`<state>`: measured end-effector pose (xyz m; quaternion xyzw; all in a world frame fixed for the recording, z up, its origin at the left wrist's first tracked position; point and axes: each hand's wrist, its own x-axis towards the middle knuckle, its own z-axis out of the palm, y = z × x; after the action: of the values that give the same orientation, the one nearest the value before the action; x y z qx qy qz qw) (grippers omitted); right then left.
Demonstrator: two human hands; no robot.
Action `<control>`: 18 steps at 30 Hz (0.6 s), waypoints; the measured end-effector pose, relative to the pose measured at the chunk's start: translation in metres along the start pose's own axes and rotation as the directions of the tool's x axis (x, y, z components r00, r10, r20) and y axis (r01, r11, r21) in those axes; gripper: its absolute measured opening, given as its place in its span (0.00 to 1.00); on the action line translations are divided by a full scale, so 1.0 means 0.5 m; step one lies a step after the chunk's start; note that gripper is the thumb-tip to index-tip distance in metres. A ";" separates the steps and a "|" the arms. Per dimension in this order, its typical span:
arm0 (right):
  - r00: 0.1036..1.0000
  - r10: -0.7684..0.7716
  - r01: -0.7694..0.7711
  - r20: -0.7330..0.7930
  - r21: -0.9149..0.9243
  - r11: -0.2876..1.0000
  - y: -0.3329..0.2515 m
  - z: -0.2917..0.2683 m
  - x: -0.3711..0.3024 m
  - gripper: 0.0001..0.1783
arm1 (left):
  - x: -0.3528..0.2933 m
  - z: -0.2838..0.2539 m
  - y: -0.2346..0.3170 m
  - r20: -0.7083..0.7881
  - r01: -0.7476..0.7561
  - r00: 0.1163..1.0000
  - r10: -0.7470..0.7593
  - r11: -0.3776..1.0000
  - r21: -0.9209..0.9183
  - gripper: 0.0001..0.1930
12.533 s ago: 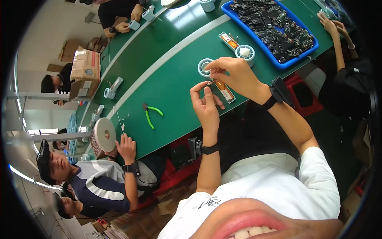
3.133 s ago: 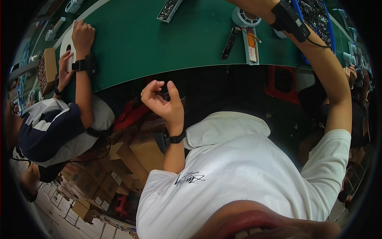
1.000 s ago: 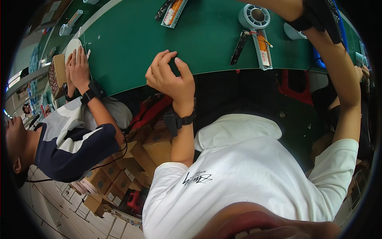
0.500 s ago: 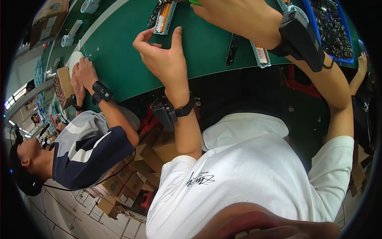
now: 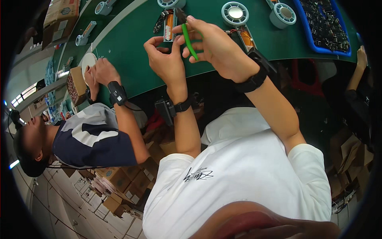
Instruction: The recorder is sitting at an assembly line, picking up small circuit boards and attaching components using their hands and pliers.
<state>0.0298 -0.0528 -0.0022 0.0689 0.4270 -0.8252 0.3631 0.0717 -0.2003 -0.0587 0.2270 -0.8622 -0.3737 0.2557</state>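
My left hand (image 5: pixel 167 59) has its thumb and index finger closed about the lower end of an open pale-blue handle housing (image 5: pixel 164 34). An orange battery (image 5: pixel 170 24) lies inside it, and the round head (image 5: pixel 172 3) above is cut off by the upper edge of the view. Pliers with green handles (image 5: pixel 188 42) rest in my right hand (image 5: pixel 221 47), its fingers loosely bent around them. Their dark jaws (image 5: pixel 181 16) point away from me, beside the housing's right side. A small black circuit board (image 5: pixel 160 22) lies just left of the housing.
Right of the pliers lies another unit with a round head (image 5: pixel 235 14), its handle (image 5: pixel 247 38) open. A third round head (image 5: pixel 283 15) stands near a blue tray (image 5: pixel 349 51) of black parts. At left, a co-worker's hands (image 5: pixel 104 72) touch a white disc (image 5: pixel 88 59) beside a cardboard box (image 5: pixel 75 85).
My right hand has come down toward me and turned, bringing the pliers fully into view. My left thumb has drawn in to the housing's end. The view has shifted, showing more round heads.
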 end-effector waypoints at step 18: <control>1.000 0.012 -0.013 -0.003 -0.207 0.978 0.027 -0.015 0.085 0.29 | -0.020 -0.003 -0.025 -0.051 -0.061 0.996 0.073 0.979 0.194 0.21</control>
<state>0.0062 -0.0752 -0.0340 0.0340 0.5104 -0.7740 0.3731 0.0830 -0.2029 -0.0700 0.2322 -0.8938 -0.2729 0.2697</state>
